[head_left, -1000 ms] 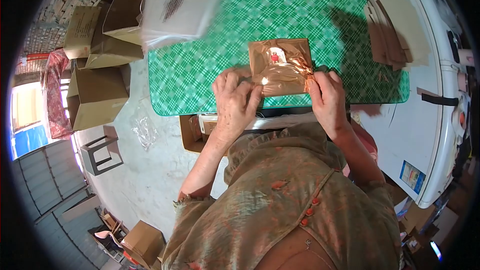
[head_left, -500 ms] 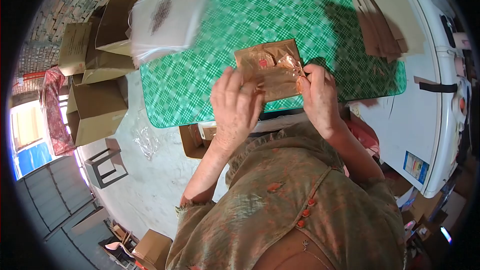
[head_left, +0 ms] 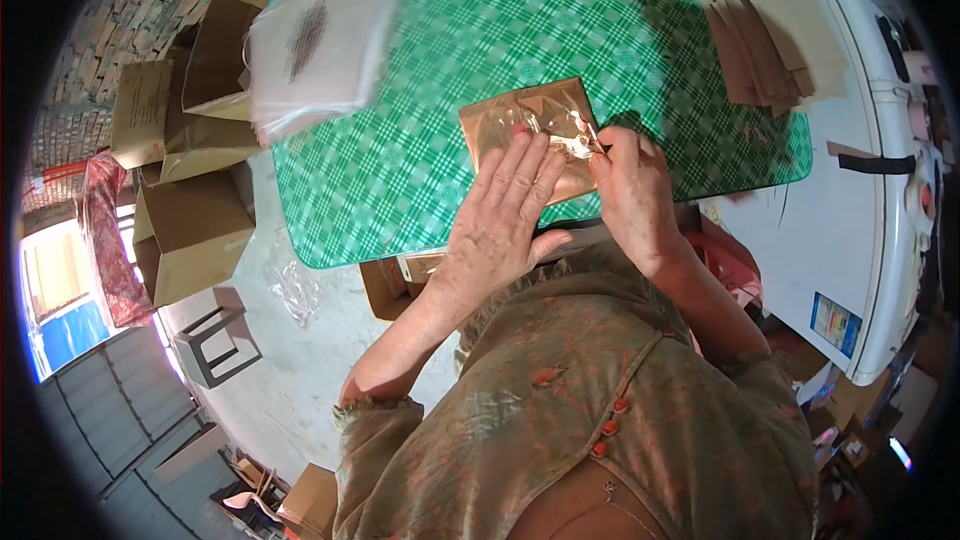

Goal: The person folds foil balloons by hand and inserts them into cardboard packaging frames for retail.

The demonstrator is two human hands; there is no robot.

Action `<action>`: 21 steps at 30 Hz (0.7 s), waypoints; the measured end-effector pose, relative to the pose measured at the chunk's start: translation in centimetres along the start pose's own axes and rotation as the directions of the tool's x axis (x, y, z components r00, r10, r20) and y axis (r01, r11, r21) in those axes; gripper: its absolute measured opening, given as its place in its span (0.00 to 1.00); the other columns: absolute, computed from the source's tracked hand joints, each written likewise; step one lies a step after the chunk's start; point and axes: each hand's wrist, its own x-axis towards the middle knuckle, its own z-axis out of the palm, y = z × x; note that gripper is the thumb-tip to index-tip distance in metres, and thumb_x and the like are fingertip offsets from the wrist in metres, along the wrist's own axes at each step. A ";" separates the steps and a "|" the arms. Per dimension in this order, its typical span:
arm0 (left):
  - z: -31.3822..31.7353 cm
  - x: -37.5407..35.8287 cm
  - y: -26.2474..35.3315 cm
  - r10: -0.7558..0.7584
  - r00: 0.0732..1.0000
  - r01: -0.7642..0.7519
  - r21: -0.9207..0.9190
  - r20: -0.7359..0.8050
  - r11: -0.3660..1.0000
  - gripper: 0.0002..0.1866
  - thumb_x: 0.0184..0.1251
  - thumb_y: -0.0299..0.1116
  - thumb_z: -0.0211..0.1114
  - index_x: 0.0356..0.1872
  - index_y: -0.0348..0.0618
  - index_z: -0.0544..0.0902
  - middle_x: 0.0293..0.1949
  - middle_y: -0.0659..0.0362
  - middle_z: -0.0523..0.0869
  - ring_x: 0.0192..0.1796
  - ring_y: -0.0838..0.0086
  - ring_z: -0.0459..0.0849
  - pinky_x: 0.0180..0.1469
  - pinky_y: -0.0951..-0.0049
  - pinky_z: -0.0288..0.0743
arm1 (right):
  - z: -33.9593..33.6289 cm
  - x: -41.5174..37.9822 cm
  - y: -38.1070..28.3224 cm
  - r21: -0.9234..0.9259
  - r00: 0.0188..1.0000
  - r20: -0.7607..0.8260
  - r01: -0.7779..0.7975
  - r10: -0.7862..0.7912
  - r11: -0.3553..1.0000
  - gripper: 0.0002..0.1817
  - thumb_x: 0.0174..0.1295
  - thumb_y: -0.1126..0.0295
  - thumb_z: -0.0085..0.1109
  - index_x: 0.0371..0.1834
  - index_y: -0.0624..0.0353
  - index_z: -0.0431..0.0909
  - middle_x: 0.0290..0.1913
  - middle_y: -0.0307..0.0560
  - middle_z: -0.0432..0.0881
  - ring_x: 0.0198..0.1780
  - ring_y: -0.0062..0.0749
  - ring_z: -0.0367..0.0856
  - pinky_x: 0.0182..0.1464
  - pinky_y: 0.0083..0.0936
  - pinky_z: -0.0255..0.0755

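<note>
Left hand [head_left: 503, 205] now palm-down, fingers slightly spread over the package's [head_left: 550, 97] near-left part, where half a second ago they were bent and raised; right hand [head_left: 635, 190] still pinching clear film [head_left: 572, 143] at its right side. Package lies flat on the green table [head_left: 430, 165], mid-length by the front edge, slightly longer axis roughly parallel to that edge, red mark [head_left: 517, 128] towards the far side. Clear sleeves [head_left: 325, 45] sit at the left edge, brown sheets [head_left: 750, 35] at the right.
</note>
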 end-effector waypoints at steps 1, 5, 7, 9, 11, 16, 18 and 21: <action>0.1 -0.1 0.0 -0.003 1.000 0.003 -0.006 -0.002 1.000 0.49 0.75 0.68 0.51 0.84 0.41 0.59 0.84 0.45 0.58 0.87 0.52 0.54 0.86 0.49 0.47 | 0.0 0.1 0.1 -0.001 1.000 0.008 -0.001 0.001 1.000 0.13 0.71 0.73 0.64 0.53 0.62 0.73 0.41 0.53 0.85 0.46 0.52 0.83 0.53 0.46 0.71; 0.0 0.1 0.1 -0.013 1.000 0.013 0.000 0.003 1.000 0.50 0.75 0.69 0.51 0.84 0.39 0.58 0.84 0.44 0.58 0.86 0.51 0.54 0.86 0.48 0.48 | 0.2 0.1 0.3 0.017 1.000 0.022 -0.018 0.017 1.000 0.13 0.71 0.72 0.64 0.53 0.62 0.73 0.41 0.54 0.85 0.46 0.53 0.83 0.53 0.46 0.71; 0.0 0.2 0.0 -0.016 1.000 0.016 0.002 0.014 1.000 0.51 0.75 0.69 0.51 0.84 0.38 0.58 0.84 0.42 0.58 0.86 0.50 0.54 0.86 0.48 0.48 | 0.2 0.2 0.5 0.061 0.999 0.041 -0.030 0.027 0.998 0.13 0.71 0.73 0.64 0.54 0.63 0.73 0.41 0.56 0.85 0.47 0.54 0.83 0.54 0.47 0.71; 0.1 0.3 0.0 -0.017 1.000 0.017 0.007 0.016 1.000 0.51 0.74 0.70 0.51 0.84 0.37 0.58 0.84 0.42 0.58 0.86 0.49 0.54 0.86 0.48 0.48 | -0.2 0.4 0.7 0.146 0.990 0.098 -0.115 0.102 0.982 0.15 0.70 0.74 0.63 0.56 0.64 0.73 0.42 0.57 0.85 0.49 0.55 0.82 0.55 0.48 0.71; 0.2 0.2 -0.1 -0.018 1.000 0.017 0.015 0.014 1.000 0.52 0.74 0.70 0.51 0.84 0.36 0.58 0.84 0.41 0.58 0.86 0.49 0.54 0.86 0.48 0.48 | -0.3 0.2 1.0 0.246 0.983 0.114 -0.166 0.142 0.955 0.18 0.69 0.75 0.63 0.59 0.65 0.72 0.44 0.58 0.84 0.51 0.55 0.82 0.57 0.49 0.71; 0.3 0.2 -0.2 -0.013 1.000 0.013 0.011 0.016 1.000 0.52 0.74 0.71 0.51 0.83 0.36 0.58 0.84 0.41 0.58 0.86 0.49 0.54 0.85 0.48 0.49 | -0.8 -1.1 1.7 0.071 0.971 -0.129 0.210 -0.199 0.975 0.30 0.62 0.75 0.67 0.69 0.65 0.71 0.59 0.56 0.81 0.61 0.51 0.78 0.63 0.53 0.68; 0.3 0.2 -0.2 -0.012 1.000 0.012 0.001 0.012 1.000 0.52 0.74 0.71 0.52 0.83 0.35 0.58 0.84 0.41 0.58 0.86 0.49 0.54 0.85 0.48 0.49 | -1.1 -1.4 0.6 -0.004 0.979 -0.065 0.194 -0.194 0.981 0.34 0.62 0.70 0.68 0.72 0.65 0.70 0.67 0.56 0.77 0.69 0.51 0.74 0.70 0.55 0.63; 0.6 0.1 -0.3 -0.008 1.000 0.008 -0.011 -0.001 1.000 0.53 0.73 0.71 0.52 0.83 0.35 0.58 0.84 0.40 0.57 0.86 0.48 0.54 0.85 0.47 0.49 | -1.2 -1.6 -0.5 -0.124 0.974 0.086 0.218 -0.209 0.968 0.38 0.64 0.60 0.66 0.76 0.67 0.68 0.76 0.57 0.72 0.78 0.50 0.67 0.78 0.57 0.53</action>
